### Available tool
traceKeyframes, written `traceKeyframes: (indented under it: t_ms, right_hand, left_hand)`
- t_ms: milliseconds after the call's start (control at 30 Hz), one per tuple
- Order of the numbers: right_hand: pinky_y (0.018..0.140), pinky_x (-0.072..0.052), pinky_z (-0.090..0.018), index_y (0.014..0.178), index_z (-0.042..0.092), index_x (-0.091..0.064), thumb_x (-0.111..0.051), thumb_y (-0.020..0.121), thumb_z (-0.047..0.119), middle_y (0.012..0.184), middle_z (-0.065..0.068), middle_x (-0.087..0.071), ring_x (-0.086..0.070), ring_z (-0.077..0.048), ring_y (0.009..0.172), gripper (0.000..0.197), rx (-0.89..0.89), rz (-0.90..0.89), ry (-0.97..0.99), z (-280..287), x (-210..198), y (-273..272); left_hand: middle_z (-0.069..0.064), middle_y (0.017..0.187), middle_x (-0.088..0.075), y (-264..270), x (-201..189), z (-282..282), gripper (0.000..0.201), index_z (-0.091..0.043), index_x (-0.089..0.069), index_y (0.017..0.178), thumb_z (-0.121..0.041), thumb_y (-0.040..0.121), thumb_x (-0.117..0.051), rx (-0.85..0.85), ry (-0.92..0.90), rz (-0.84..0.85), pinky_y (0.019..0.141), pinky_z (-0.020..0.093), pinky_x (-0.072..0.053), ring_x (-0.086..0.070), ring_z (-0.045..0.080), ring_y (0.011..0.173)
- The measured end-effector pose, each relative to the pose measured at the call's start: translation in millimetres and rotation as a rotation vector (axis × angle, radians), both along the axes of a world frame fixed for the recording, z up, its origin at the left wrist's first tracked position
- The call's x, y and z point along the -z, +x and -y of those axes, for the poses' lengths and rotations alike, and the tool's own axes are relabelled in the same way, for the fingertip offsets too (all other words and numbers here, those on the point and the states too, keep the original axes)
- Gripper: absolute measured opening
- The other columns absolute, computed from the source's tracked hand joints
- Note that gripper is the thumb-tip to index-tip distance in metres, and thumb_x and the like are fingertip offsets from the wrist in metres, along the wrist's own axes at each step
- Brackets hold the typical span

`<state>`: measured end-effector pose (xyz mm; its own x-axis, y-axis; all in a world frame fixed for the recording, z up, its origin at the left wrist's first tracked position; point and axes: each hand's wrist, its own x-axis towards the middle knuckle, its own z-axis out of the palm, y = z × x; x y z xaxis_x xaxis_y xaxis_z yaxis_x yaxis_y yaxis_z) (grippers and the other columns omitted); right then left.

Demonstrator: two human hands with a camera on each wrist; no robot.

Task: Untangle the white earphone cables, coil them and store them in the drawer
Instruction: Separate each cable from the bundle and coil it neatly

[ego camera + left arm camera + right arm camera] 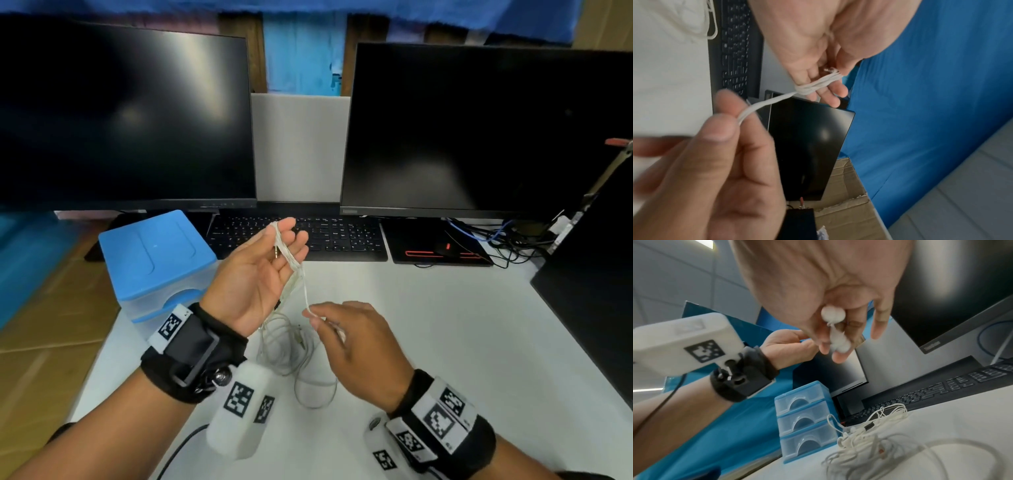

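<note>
My left hand [287,240] is raised palm-up over the table. A white earphone cable [286,251] is wound in loops round its fingers, and the thumb holds the loops [818,84]. A doubled strand runs down to my right hand [317,317], which pinches it between thumb and forefinger [729,110]. In the right wrist view two white earbuds [833,316] sit in that hand's fingers. A second tangle of white earphones [291,346] lies on the table below both hands. The blue drawer unit [154,260] stands at the left, all three drawers [803,418] closed.
A black keyboard [308,236] lies behind the hands under two dark monitors [126,116]. A black mouse pad with a mouse [442,246] and loose cables sit at the back right. A dark panel [589,298] borders the white table [445,342] on the right.
</note>
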<state>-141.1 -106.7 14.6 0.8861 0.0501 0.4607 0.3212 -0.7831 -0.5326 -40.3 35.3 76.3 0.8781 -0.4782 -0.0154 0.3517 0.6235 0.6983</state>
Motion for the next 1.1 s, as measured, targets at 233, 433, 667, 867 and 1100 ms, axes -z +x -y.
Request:
traceKeyframes:
  t_ms: [233,433,667,867,1100]
  right_hand:
    - [0.053,-0.047,-0.037,0.083,0.018,-0.054,-0.041,0.096,0.027,0.069,0.003,-0.06,-0.055,-0.025,0.057,0.021,-0.099,-0.059,-0.284,-12,-11,-17]
    - [0.048,-0.044,-0.032,0.082,0.021,-0.055,-0.049,0.091,0.022,0.073,0.005,-0.058,-0.055,-0.021,0.055,0.012,-0.07,-0.016,-0.393,-6,-50,-29]
    - [0.063,-0.041,-0.019,0.094,0.021,-0.074,-0.061,0.093,0.022,0.077,0.011,-0.059,-0.056,-0.01,0.07,0.012,-0.012,0.04,0.16,44,-58,-6]
    - [0.075,-0.055,-0.039,0.122,0.02,-0.064,-0.06,0.088,0.037,0.103,-0.01,-0.074,-0.069,-0.021,0.089,0.038,-0.124,-0.454,1.052,20,-41,-1]
    - [0.072,-0.047,-0.03,0.102,0.014,-0.076,-0.066,0.09,0.017,0.093,-0.001,-0.077,-0.067,-0.009,0.084,0.016,-0.093,-0.402,1.043,3,-36,-6]
  left_hand:
    - [0.0,0.074,-0.067,0,3,-1,0.027,-0.008,-0.064,0.097,-0.023,0.101,-0.041,-0.036,0.141,0.087,0.075,0.022,-0.057,-0.07,0.013,0.081]
    - [0.012,0.076,-0.065,-27,29,17,0.036,0.005,-0.063,0.09,-0.019,0.103,-0.04,0.107,0.637,0.601,0.073,0.026,-0.051,-0.063,0.021,0.075]
    - [0.002,0.059,-0.038,-40,18,17,0.04,-0.007,-0.064,0.074,-0.033,0.095,-0.041,0.387,0.413,0.391,0.058,0.024,-0.04,-0.04,0.017,0.053]
    - [0.0,0.057,-0.036,-35,8,14,0.034,-0.01,-0.055,0.068,-0.027,0.095,-0.046,0.312,0.252,0.218,0.053,0.023,-0.039,-0.038,0.013,0.05]
    - [0.003,0.06,-0.037,-29,11,7,0.037,-0.009,-0.055,0.065,-0.028,0.096,-0.048,0.272,0.285,0.275,0.055,0.025,-0.041,-0.04,0.015,0.054]
